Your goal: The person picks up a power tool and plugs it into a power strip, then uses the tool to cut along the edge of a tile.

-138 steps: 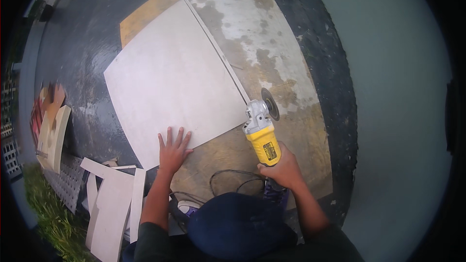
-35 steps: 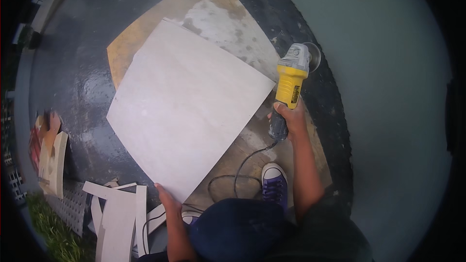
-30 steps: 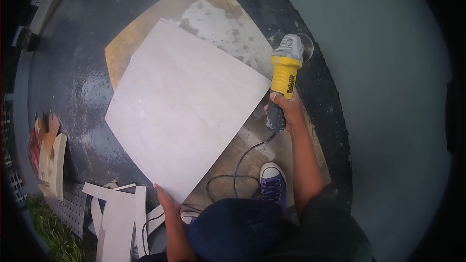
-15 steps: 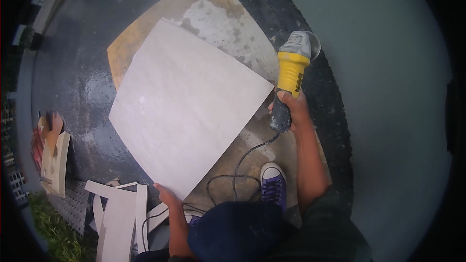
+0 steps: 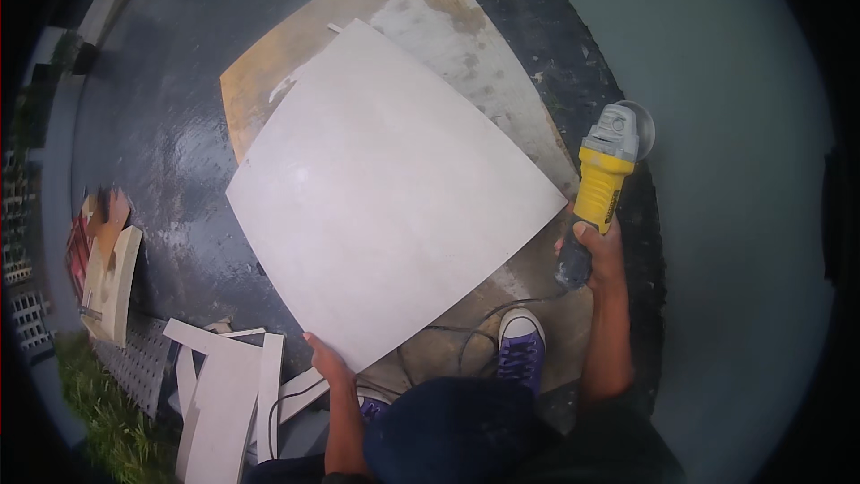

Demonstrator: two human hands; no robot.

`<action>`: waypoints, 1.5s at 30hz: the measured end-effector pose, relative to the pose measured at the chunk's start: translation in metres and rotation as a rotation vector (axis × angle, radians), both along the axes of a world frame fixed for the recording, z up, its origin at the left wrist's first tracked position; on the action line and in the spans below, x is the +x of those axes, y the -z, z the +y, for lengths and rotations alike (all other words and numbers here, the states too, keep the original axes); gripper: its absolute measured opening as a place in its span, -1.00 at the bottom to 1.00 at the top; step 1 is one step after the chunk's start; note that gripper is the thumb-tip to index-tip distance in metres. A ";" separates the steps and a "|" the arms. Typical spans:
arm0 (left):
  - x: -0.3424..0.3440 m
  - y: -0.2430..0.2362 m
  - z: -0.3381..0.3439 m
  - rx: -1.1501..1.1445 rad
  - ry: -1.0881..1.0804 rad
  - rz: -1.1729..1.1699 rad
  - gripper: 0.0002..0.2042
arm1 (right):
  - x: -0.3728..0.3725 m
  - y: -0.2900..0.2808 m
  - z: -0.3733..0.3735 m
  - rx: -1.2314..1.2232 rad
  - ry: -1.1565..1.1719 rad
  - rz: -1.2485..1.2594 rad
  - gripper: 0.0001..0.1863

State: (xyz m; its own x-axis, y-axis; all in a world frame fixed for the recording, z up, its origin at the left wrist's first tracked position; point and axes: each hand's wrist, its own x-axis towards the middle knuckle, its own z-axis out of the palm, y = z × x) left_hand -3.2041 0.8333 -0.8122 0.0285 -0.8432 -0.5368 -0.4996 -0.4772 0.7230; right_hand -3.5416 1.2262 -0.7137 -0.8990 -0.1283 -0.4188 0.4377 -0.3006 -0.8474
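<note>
A large pale square tile point(image 5: 394, 197) lies turned at an angle across a stained, yellowish board point(image 5: 260, 81). My left hand point(image 5: 329, 363) grips the tile at its near corner, thumb on top and the other fingers hidden underneath. In my right hand point(image 5: 607, 255) is a yellow and grey angle grinder point(image 5: 602, 181), held by its dark handle beside the tile's right corner. The grinder's disc point(image 5: 641, 130) points away from me, clear of the tile. Some of my right fingers are hidden behind the handle.
Pale tile offcuts point(image 5: 224, 376) lie at the lower left, next to a perforated grey panel point(image 5: 139, 358) and grass point(image 5: 98, 403). The grinder's black cord point(image 5: 461, 350) loops near my purple shoe point(image 5: 521, 354). A grey wall point(image 5: 735, 215) rises on the right; the dark floor point(image 5: 170, 143) looks wet.
The tile has swung to the right over the board, uncovering a small pale strip by its far corner. My right hand and the grinder have moved right and nearer to me.
</note>
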 end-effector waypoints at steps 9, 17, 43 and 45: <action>0.004 0.014 -0.018 0.003 0.004 0.023 -0.16 | -0.002 0.026 0.003 -0.052 0.019 -0.085 -0.44; -0.007 0.010 -0.046 -0.014 0.083 0.035 -0.15 | 0.005 0.005 0.016 0.108 -0.042 0.016 -0.31; -0.004 0.022 -0.032 0.153 0.414 -0.435 -0.23 | 0.031 0.006 0.043 0.298 -0.167 -0.007 -0.44; -0.005 0.021 -0.040 0.146 0.458 -0.482 -0.22 | 0.032 0.014 0.044 0.355 -0.204 0.017 -0.45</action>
State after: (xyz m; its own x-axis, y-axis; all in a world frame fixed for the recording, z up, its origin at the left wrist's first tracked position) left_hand -3.2090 0.7933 -0.8334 -0.0499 -0.7471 -0.6629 -0.9246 -0.2165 0.3136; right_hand -3.5096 1.2700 -0.7274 -0.8770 -0.1551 -0.4547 0.4433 0.1035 -0.8904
